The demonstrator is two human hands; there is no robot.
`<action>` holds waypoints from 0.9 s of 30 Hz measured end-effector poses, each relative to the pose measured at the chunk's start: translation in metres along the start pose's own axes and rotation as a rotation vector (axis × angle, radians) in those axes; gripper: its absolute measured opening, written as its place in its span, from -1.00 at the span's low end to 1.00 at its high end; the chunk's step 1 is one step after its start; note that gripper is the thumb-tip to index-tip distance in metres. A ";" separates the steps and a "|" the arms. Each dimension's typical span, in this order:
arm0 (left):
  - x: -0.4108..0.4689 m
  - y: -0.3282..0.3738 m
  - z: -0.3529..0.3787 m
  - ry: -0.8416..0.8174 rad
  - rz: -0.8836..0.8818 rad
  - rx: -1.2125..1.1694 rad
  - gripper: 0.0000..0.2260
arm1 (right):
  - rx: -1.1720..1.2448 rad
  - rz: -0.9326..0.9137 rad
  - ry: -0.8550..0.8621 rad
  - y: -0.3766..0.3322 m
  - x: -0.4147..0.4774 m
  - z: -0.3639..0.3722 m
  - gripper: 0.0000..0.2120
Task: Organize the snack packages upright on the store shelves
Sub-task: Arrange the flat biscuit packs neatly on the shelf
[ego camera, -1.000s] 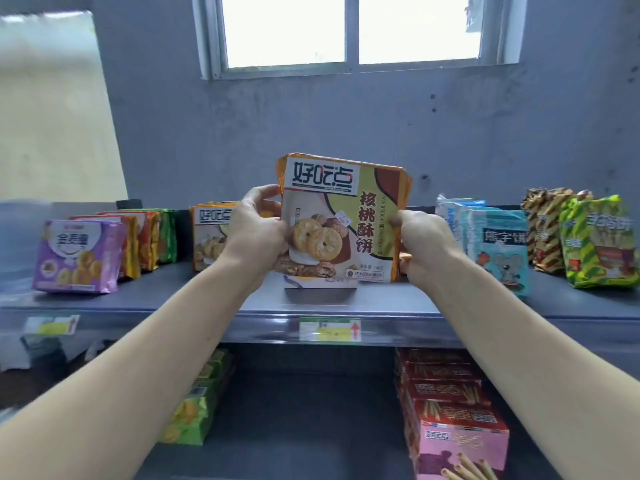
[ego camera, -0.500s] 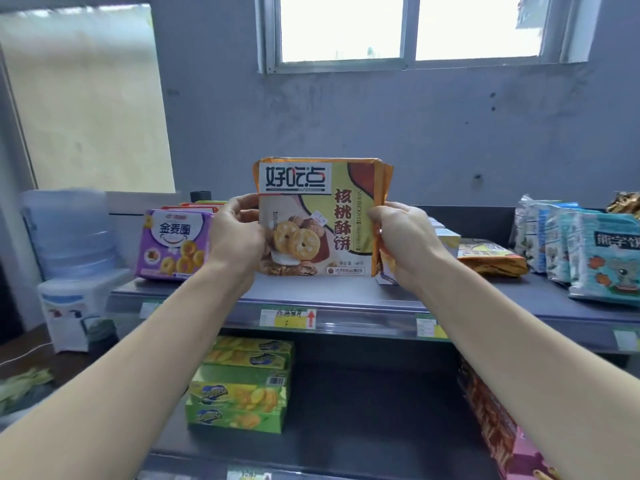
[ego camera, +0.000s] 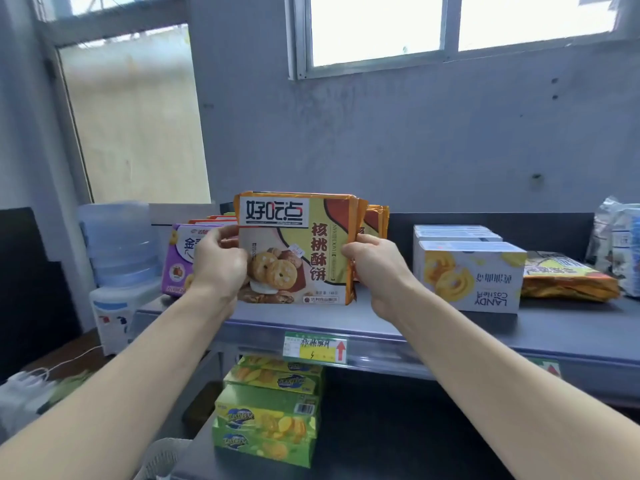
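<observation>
An orange and yellow walnut cookie package [ego camera: 298,244] stands upright on the top shelf [ego camera: 433,327], with more of the same packs close behind it. My left hand [ego camera: 218,263] grips its left edge and my right hand [ego camera: 375,268] grips its right edge. The lower left corner of the pack is hidden by my left hand. Purple cookie packs [ego camera: 180,258] stand upright just to its left.
White Landy cookie boxes [ego camera: 467,271] stand upside down to the right, then an orange bag [ego camera: 568,280] lying flat and blue-white bags [ego camera: 620,244]. Green boxes [ego camera: 266,417] are stacked on the lower shelf. A water dispenser [ego camera: 117,265] stands at the shelf's left end.
The view has swung left along the shelf. The pack I hold with both hands has come down from the air and now stands on the shelf beside the purple packs.
</observation>
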State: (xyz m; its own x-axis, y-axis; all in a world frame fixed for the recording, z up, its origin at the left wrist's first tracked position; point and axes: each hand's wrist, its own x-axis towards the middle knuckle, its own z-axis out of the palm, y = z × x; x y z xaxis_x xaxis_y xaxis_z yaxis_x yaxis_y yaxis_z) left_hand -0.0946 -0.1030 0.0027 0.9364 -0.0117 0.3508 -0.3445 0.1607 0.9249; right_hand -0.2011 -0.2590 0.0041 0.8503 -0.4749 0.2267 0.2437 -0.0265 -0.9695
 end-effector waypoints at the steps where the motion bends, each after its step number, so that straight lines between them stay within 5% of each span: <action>1: 0.004 -0.002 0.000 0.019 0.009 0.013 -0.70 | -0.016 0.005 -0.008 0.003 0.004 0.001 -0.76; 27: 0.088 -0.070 0.059 -0.502 -0.128 0.061 -0.78 | -0.162 0.112 0.532 0.037 0.070 0.012 -0.72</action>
State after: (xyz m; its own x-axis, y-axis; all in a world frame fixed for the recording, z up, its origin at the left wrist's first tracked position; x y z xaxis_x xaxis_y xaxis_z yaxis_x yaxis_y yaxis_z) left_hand 0.0076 -0.1733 -0.0223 0.8287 -0.5020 0.2476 -0.2469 0.0692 0.9666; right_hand -0.1270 -0.2826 -0.0149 0.5045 -0.8593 0.0842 0.0552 -0.0653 -0.9963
